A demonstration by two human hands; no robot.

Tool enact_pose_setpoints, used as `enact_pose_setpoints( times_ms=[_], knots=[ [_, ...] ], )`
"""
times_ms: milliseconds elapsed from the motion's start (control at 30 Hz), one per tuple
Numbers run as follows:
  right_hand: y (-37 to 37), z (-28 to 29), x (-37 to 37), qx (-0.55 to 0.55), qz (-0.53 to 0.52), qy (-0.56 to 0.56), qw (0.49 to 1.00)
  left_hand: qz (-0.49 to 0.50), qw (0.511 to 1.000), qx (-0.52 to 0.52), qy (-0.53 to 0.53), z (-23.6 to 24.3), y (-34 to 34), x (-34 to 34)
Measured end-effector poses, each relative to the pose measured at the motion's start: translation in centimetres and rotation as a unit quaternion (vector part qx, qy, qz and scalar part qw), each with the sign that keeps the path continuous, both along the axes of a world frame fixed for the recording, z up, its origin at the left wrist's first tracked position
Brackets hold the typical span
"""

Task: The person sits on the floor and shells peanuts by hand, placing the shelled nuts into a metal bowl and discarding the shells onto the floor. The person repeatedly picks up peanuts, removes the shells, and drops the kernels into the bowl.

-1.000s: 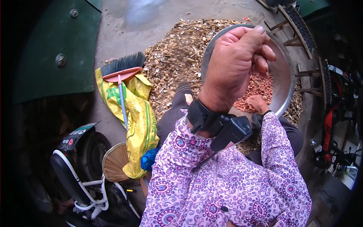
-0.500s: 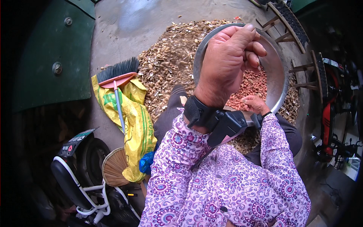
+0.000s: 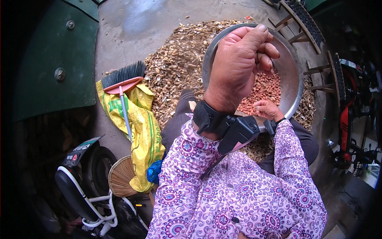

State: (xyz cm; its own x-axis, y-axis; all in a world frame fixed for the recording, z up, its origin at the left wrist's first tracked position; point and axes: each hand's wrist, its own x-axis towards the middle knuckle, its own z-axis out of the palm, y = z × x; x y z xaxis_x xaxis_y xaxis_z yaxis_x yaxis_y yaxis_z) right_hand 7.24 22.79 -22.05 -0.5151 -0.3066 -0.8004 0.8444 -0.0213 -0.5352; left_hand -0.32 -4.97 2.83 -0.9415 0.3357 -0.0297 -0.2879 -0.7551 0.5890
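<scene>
My left hand (image 3: 241, 61) is held up high over a wide metal basin (image 3: 292, 69), its thumb pressed against the curled fingers. Whatever is in that pinch, if anything, does not show. Reddish shelled peanuts (image 3: 264, 87) lie inside the basin, partly covered from sight by my left hand and wrist. At the near right side of the basin, just over the peanuts, my right hand (image 3: 269, 109) has its thumb and fingers drawn together. Anything between those fingertips is too small to make out. Both wrists carry black straps, the left one with a black device (image 3: 242, 131).
Peanut shells (image 3: 175, 67) are heaped around the basin. To the left lie a broom (image 3: 123, 85), a yellow woven sack (image 3: 145, 131) and a straw fan-shaped thing (image 3: 121, 177). A white-framed vehicle (image 3: 87, 195) stands lower left. Low wooden stools (image 3: 300, 24) are at the right.
Both hands keep nearly the same pose and place. The surroundings shift very slightly in the picture.
</scene>
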Motion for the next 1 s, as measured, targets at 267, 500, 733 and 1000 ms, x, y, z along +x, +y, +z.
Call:
enact_pose_setpoints(
  times_ms=[267, 500, 733, 1000],
  knots=[
    [-1.4, 1.3, 0.1, 0.022, -0.033, 0.001, 0.999, 0.001, 1.000, 0.001, 0.001, 0.0, 0.0, 0.0],
    [-4.4, 4.1, -0.5, 0.019, 0.094, 0.094, 0.991, -0.008, 1.000, 0.009, -0.006, -0.3, 0.3, -0.1],
    [-8.0, 4.6, 0.0, -0.039, 0.341, 0.164, 0.925, -0.011, 1.000, -0.002, -0.026, -0.3, 0.3, 0.0],
    [2.2, 0.2, -1.3, 0.470, 0.012, 0.282, 0.836, -0.008, 1.000, -0.002, -0.010, -0.2, 0.0, -0.1]
  ],
)
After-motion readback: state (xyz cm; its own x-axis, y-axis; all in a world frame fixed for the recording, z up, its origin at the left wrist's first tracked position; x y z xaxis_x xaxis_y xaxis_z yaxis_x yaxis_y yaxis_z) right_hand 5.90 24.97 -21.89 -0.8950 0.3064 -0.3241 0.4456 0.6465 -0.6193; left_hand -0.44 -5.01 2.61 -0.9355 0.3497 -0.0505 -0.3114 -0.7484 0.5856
